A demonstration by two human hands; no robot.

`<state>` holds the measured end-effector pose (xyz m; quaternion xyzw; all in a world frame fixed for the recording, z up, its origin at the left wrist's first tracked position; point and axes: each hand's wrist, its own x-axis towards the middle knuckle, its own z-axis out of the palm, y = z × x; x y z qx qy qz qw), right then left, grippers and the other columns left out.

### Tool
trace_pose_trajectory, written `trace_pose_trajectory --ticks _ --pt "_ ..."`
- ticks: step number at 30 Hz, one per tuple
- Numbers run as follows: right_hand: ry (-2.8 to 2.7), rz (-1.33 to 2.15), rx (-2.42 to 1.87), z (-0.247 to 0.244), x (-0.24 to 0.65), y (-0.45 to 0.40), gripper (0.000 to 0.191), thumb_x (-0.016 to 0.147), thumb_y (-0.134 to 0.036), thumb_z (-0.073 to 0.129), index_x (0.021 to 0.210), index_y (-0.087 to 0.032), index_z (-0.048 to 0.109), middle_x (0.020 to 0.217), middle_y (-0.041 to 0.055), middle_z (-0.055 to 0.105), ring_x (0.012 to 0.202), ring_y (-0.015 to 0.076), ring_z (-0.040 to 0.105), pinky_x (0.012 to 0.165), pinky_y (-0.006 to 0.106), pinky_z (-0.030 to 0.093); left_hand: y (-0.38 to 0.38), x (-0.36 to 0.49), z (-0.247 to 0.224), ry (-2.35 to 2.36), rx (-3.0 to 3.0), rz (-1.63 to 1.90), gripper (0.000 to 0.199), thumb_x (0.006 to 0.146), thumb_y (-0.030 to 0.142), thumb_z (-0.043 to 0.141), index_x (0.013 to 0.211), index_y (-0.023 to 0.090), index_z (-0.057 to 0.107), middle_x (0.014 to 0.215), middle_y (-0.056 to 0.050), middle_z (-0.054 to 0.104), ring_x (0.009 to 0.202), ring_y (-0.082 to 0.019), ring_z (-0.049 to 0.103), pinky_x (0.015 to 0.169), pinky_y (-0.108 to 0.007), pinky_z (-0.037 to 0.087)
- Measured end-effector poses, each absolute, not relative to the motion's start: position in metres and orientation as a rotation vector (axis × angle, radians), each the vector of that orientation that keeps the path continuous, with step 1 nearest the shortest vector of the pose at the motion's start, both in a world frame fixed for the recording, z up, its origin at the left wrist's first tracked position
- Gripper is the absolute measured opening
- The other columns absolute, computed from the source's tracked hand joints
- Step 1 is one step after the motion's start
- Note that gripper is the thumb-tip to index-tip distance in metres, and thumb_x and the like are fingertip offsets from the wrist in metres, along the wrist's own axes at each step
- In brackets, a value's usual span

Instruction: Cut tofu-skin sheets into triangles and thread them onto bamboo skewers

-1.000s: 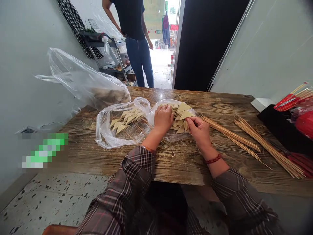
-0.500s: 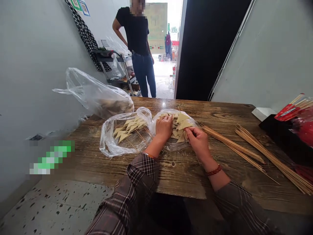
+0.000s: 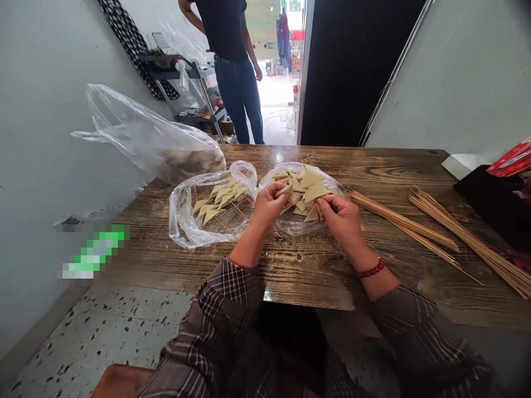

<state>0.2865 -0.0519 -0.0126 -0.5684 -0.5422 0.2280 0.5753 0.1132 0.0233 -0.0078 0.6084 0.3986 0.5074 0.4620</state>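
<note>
My left hand (image 3: 267,207) pinches a beige triangular tofu slice (image 3: 285,190) between thumb and fingertips. Close beside it, my right hand (image 3: 341,214) grips a skewer carrying triangular tofu slices (image 3: 313,181); its thin tip stands up past the top slice, and its lower end is hidden by the hand. Beneath both hands lies a plastic bag (image 3: 332,179) with a heap of loose triangular slices (image 3: 296,202). Left of my left hand, a second opened plastic bag (image 3: 178,213) bears filled tofu skewers (image 3: 224,199), their bare sticks pointing toward me.
Two bundles of bare bamboo skewers (image 3: 398,218) lie on the wooden table (image 3: 307,276) at the right. A black box (image 3: 493,204) with red-wrapped sticks stands beyond them. A knotted, filled plastic bag (image 3: 166,149) sits back left. A person (image 3: 236,72) stands behind the table.
My left hand has come up from the heap and now shows a tofu slice in its fingers. My right hand still holds the skewer. The view has tilted down; the person's arm hangs lower.
</note>
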Motion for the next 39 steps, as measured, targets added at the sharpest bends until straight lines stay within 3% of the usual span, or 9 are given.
trace_pose_trajectory --ticks 6,11,18,26,33,39 --pt "-1.271 0.531 -1.324 -0.01 0.284 -0.054 0.028 0.085 -0.042 0.062 0.078 -0.017 0.073 0.057 -0.0007 0.058 0.054 0.0129 0.048 0.054 0.026 0.037 0.021 0.114 0.003 1.28 1.933 1.364 0.009 0.068 0.011 0.071 0.071 0.018 0.067 0.073 0.0 0.058 0.076 -0.015 0.052 0.076 -0.029 0.044" --pt "-1.319 0.487 -1.328 -0.009 0.282 -0.058 0.026 0.086 -0.04 0.062 0.077 -0.017 0.073 0.059 -0.001 0.06 0.055 0.0127 0.049 0.055 0.027 0.038 0.019 0.116 0.001 0.967 1.344 1.283 0.012 0.074 0.014 0.067 0.081 0.016 0.058 0.073 0.002 0.061 0.062 -0.01 0.055 0.06 -0.022 0.046" --pt "-1.36 0.535 -1.351 -0.009 0.28 -0.063 0.027 0.086 -0.041 0.063 0.081 -0.017 0.074 0.056 -0.0018 0.059 0.05 0.0117 0.045 0.052 0.027 0.036 0.015 0.115 0.01 0.824 0.794 1.233 0.029 0.073 0.006 0.069 0.082 0.018 0.044 0.073 -0.001 0.068 0.064 -0.014 0.069 0.067 -0.029 0.059" --pt "-1.434 0.547 -1.348 -0.013 0.279 -0.063 0.028 0.085 -0.042 0.063 0.078 -0.018 0.074 0.056 -0.0004 0.059 0.051 0.0132 0.047 0.053 0.028 0.037 0.015 0.11 0.015 0.748 0.7 1.222 0.022 0.08 0.009 0.066 0.1 0.015 0.06 0.086 -0.006 0.075 0.068 -0.013 0.071 0.065 -0.023 0.055" --pt "-1.405 0.536 -1.384 -0.016 0.281 -0.062 0.029 0.086 -0.045 0.062 0.081 -0.019 0.075 0.057 -0.0017 0.059 0.051 0.013 0.047 0.052 0.027 0.038 0.014 0.11 0.016 0.666 0.672 1.227 0.018 0.083 0.006 0.057 0.098 0.014 0.058 0.087 -0.006 0.072 0.079 -0.015 0.072 0.083 -0.031 0.056" --pt "-1.465 0.555 -1.376 -0.02 0.281 -0.062 0.029 0.087 -0.044 0.062 0.078 -0.019 0.073 0.056 -0.0021 0.058 0.051 0.0125 0.047 0.053 0.027 0.037 0.015 0.109 0.018 0.636 0.657 1.231 0.025 0.086 0.005 0.049 0.107 0.015 0.059 0.084 -0.005 0.069 0.07 -0.011 0.067 0.064 -0.021 0.047"
